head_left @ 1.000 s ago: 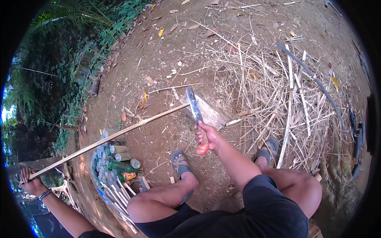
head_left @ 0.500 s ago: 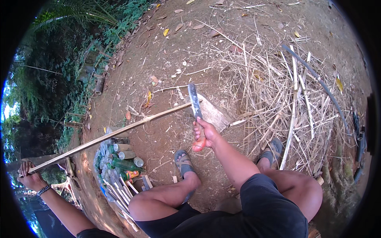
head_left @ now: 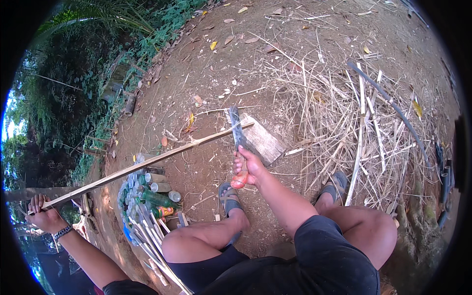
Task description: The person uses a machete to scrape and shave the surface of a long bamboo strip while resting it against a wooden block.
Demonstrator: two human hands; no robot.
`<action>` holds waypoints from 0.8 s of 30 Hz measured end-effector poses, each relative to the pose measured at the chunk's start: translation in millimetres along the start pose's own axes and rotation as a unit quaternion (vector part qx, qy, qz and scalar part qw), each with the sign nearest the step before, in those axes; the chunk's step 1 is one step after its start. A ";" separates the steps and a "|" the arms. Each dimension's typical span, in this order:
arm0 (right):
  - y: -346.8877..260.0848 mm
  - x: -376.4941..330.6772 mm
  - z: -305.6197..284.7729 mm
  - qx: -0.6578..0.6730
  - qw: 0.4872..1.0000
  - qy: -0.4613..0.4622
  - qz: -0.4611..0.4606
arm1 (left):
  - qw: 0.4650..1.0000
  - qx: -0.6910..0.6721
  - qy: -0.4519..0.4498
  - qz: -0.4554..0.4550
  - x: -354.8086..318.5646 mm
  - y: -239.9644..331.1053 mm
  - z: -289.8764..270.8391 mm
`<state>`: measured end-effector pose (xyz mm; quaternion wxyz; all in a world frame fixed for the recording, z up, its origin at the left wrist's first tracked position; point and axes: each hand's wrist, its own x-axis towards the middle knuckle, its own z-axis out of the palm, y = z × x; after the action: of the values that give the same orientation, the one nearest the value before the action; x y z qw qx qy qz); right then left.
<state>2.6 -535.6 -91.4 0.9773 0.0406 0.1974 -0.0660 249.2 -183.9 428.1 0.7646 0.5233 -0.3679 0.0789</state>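
Observation:
My left hand (head_left: 45, 216), at the far left, is closed round one end of a long pale bamboo strip (head_left: 142, 162). The strip runs up to the middle, where its other end lies over a flat wooden block (head_left: 265, 142) on the ground. In my right hand (head_left: 247, 166) is a machete (head_left: 236, 127), gripped by its handle with an orange-red knob at the end. Its dark blade points away from me and crosses the strip near the block's left edge. Whether the blade touches the strip I cannot tell.
A heap of thin shavings (head_left: 324, 113) covers the ground to the right, with a dark hose (head_left: 393, 103) lying across it. Left of my sandalled feet are stacked bottles (head_left: 157, 189) and a bundle of cut strips (head_left: 147, 231). Green plants (head_left: 73, 98) grow at the upper left.
My right hand and the machete have shifted slightly left and down. My left hand has moved a little to the right in the view, still holding the strip.

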 end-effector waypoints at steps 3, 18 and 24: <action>35.0 -29.0 35.7 -0.111 0.981 -0.135 0.085 | 0.999 -0.013 0.038 0.036 -19.6 2.7 11.4; 90.8 -83.0 74.8 -0.054 0.984 -0.152 0.075 | 0.984 -0.040 0.134 0.111 -114.2 31.8 81.1; 154.9 -136.9 139.0 -0.120 0.930 -0.308 0.160 | 0.984 -0.064 0.117 0.119 -142.3 36.7 77.4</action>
<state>-47.1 -381.8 98.1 0.9852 -0.0684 -0.1162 0.1057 91.5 -196.6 377.5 0.8193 0.4131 -0.3397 0.2066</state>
